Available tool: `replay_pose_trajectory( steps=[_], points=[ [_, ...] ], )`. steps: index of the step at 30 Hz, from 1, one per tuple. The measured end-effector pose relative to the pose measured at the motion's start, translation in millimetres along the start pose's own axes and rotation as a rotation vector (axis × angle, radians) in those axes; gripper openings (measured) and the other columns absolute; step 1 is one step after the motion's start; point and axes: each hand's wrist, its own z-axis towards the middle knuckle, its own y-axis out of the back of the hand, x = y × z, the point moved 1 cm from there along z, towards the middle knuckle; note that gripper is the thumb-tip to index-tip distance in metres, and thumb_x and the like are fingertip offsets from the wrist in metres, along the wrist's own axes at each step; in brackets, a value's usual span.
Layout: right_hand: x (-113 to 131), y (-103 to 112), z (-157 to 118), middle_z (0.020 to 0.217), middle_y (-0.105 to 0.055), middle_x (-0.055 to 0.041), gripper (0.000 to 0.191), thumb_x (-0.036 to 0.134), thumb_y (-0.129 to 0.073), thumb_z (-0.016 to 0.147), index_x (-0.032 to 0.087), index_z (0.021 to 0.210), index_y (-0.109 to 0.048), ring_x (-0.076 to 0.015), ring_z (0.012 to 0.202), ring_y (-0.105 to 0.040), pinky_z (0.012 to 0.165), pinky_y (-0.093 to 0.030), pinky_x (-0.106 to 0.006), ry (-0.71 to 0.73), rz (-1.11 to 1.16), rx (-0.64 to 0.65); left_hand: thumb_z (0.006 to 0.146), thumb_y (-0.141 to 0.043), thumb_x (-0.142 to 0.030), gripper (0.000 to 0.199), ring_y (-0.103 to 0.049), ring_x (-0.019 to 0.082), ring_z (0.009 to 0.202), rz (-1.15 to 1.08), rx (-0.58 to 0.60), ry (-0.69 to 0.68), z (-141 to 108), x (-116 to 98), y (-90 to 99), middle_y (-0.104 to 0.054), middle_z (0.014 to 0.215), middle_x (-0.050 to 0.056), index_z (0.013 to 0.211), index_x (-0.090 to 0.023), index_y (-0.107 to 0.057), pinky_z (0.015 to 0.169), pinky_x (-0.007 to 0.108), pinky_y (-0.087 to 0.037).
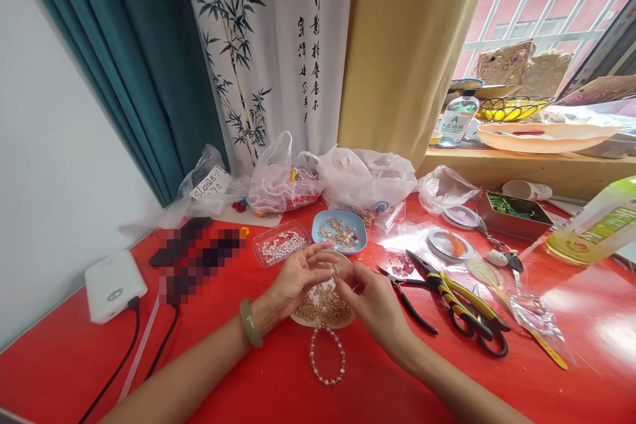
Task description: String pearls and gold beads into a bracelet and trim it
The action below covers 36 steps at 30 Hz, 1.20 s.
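Both my hands meet above a round dish (303, 321) of small gold beads (322, 305). My left hand (301, 278), below a green bangle (250, 323), pinches with thumb and index finger; what it grips is too small to make out. Close on its right, my right hand (366, 293) is also pinched on something tiny that I cannot identify. A beaded loop (327, 383) of pearls and gold beads lies on the red table just in front of the dish. Behind my hands are a clear tray (282, 245) of white pearls and a blue dish (339, 232) with gold pieces.
Pliers (450, 298), cutters (410, 301) and scissors lie on the red table (278, 384) at the right, near wire spools (450, 245) and a bottle (596, 225). A white power bank (115, 285) with cables sits left. Plastic bags (368, 179) line the back.
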Motion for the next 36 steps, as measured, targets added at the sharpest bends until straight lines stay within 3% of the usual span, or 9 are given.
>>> replay_pose_trajectory(
  steps=[5, 10, 14, 22, 29, 36],
  points=[
    [-1.8, 1.0, -2.3, 0.053, -0.058, 0.0005, 0.015, 0.023, -0.047, 0.073, 0.018, 0.061, -0.053, -0.0104, 0.047, -0.05, 0.046, -0.04, -0.02, 0.09, -0.087, -0.031, 0.06, -0.07, -0.008, 0.047, -0.055, 0.006, 0.061, 0.0, 0.041, 0.017, -0.8, -0.9, 0.0, -0.058, 0.067, -0.002, 0.103, -0.011, -0.051, 0.062, 0.019, -0.04],
    [-4.3, 1.6, -4.1, 0.053, -0.06, 0.0009, 0.014, 0.024, -0.046, 0.074, 0.019, 0.064, -0.054, -0.0098, 0.046, -0.052, 0.046, -0.04, -0.02, 0.215, -0.186, -0.103, 0.06, -0.071, -0.009, 0.05, -0.055, 0.007, 0.06, -0.027, 0.058, 0.031, -1.2, -1.3, -0.4, -0.057, 0.066, -0.002, 0.104, -0.01, -0.048, 0.062, 0.019, -0.04],
    [-3.6, 1.1, -5.0, 0.051, -0.058, 0.0016, 0.013, 0.023, -0.047, 0.073, 0.019, 0.061, -0.05, -0.0098, 0.044, -0.051, 0.044, -0.04, -0.02, 0.222, -0.212, -0.167, 0.057, -0.072, -0.008, 0.05, -0.054, 0.006, 0.059, -0.018, 0.062, 0.002, -1.7, 0.3, -2.5, -0.058, 0.064, -0.002, 0.101, -0.01, -0.048, 0.061, 0.018, -0.039],
    [-6.2, 2.1, -4.1, 0.061, -0.06, 0.0, 0.008, 0.023, -0.047, 0.078, 0.019, 0.071, -0.051, -0.0106, 0.051, -0.054, 0.05, -0.044, -0.022, 0.3, -0.095, -0.116, 0.056, -0.073, -0.01, 0.054, -0.054, 0.006, 0.059, -0.046, 0.077, 0.053, -1.1, 0.2, -2.0, -0.058, 0.065, -0.002, 0.103, -0.011, -0.046, 0.061, 0.018, -0.038],
    [-0.8, 10.7, 1.1, 0.082, -0.06, -0.0046, 0.01, 0.021, -0.049, 0.079, 0.021, 0.078, -0.059, -0.0131, 0.066, -0.057, 0.058, -0.047, -0.024, 0.402, -0.047, 0.011, 0.057, -0.073, -0.015, 0.051, -0.059, 0.012, 0.065, 0.129, 0.083, 0.096, -3.1, -10.6, -1.2, -0.063, 0.07, 0.003, 0.102, -0.011, -0.048, 0.065, 0.024, -0.041],
    [-5.8, 11.5, 1.5, 0.08, -0.066, -0.0034, 0.018, 0.02, -0.045, 0.08, 0.023, 0.081, -0.062, -0.0154, 0.071, -0.061, 0.063, -0.047, -0.027, 0.385, -0.163, 0.017, 0.059, -0.071, -0.021, 0.042, -0.06, 0.017, 0.072, 0.491, 0.065, 0.047, -5.2, -20.0, 4.9, -0.067, 0.078, 0.008, 0.096, -0.012, -0.054, 0.066, 0.028, -0.042]
  ],
)
